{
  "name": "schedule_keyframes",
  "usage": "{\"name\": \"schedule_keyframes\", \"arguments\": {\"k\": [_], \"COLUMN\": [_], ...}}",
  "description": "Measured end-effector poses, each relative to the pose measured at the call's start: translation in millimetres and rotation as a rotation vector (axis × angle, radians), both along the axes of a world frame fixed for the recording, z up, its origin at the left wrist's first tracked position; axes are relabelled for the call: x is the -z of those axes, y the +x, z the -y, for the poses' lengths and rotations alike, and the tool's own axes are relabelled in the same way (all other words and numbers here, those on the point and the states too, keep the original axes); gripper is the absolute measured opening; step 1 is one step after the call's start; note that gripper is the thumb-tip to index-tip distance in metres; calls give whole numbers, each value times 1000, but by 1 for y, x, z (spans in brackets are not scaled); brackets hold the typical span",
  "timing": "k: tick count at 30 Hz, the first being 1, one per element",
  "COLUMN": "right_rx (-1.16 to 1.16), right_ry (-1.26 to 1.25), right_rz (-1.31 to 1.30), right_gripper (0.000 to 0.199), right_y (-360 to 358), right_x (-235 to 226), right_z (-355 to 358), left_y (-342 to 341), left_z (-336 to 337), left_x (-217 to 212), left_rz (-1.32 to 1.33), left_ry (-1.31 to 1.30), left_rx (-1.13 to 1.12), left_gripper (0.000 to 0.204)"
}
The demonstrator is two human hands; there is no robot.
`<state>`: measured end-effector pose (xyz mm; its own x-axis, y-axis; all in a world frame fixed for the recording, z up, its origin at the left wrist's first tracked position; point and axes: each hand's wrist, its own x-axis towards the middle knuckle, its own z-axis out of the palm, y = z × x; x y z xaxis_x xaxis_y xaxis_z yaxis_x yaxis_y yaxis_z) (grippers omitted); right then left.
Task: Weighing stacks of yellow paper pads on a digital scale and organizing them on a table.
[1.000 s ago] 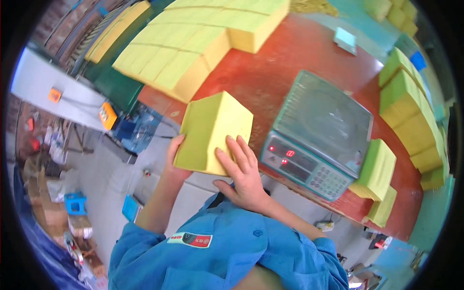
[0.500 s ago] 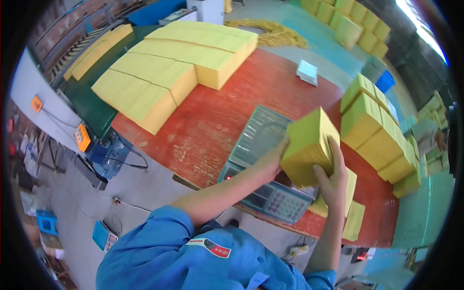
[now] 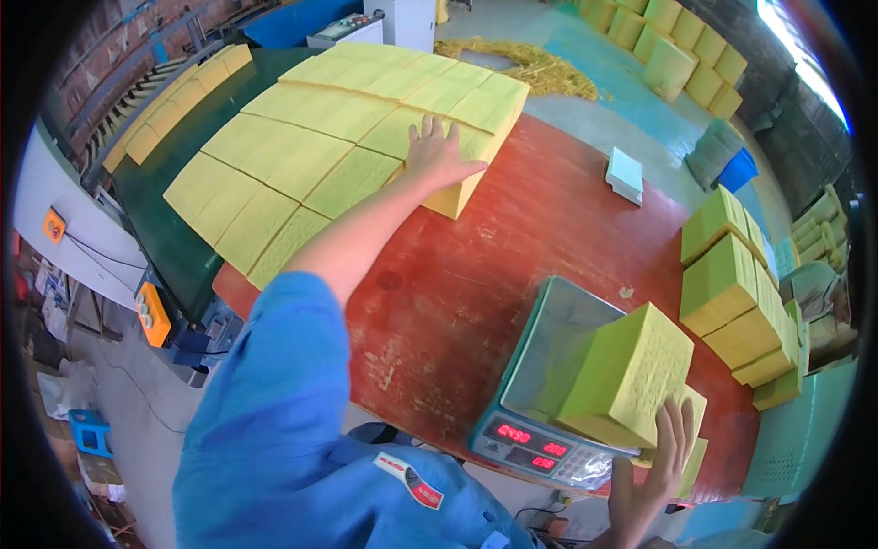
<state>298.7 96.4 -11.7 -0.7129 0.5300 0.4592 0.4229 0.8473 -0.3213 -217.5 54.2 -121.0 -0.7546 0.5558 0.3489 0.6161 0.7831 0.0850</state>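
Note:
My left hand (image 3: 437, 157) reaches far to the left, fingers spread and lying on top of the block of yellow paper stacks (image 3: 315, 119). These stacks stand side by side in rows. A single thick stack of yellow paper (image 3: 633, 373) rests tilted on the digital scale (image 3: 518, 373), whose red display is lit. My right hand (image 3: 666, 450) is open beside the near right edge of that stack, thumb apart from the fingers. Whether it still touches the paper I cannot tell. More yellow paper (image 3: 695, 462) lies partly hidden behind my right hand.
The red table (image 3: 421, 302) runs under everything. Stacked yellow paper bundles (image 3: 727, 293) stand at its right edge. A pale blue pad (image 3: 625, 174) lies toward the back. To the left is a green machine bed (image 3: 155, 206) with an orange control box (image 3: 154, 316).
The yellow stack that both hands held above the scale now sits on it. My left hand has swung left to the rows of stacks, and my right hand has let go.

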Motion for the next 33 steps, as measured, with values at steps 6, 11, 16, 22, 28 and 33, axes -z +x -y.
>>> {"name": "schedule_keyframes", "arguments": {"k": [6,11,16,22,28,33], "right_rx": [-188,-444,-492,-670,-682,-753], "right_ry": [-224,-374,-202,-446,-655,-594], "right_rz": [-77,-30,-92,315,248,136], "right_gripper": [49,57,55,49,52,59], "right_y": [-39,-107,-188,-162,-100,-99], "right_x": [7,34,59,120,131,151], "right_z": [53,58,51,68,100,103], "left_y": [-15,42,160,258,392,403], "left_z": [-25,30,143,289,310,273], "left_x": [38,50,28,22,110,98], "left_rz": [176,55,194,297,1333,1365], "left_ry": [-177,55,29,151,1543,1737], "left_rx": [17,413,938,648,-340,-66], "left_gripper": [97,88,90,86,75,61]}}
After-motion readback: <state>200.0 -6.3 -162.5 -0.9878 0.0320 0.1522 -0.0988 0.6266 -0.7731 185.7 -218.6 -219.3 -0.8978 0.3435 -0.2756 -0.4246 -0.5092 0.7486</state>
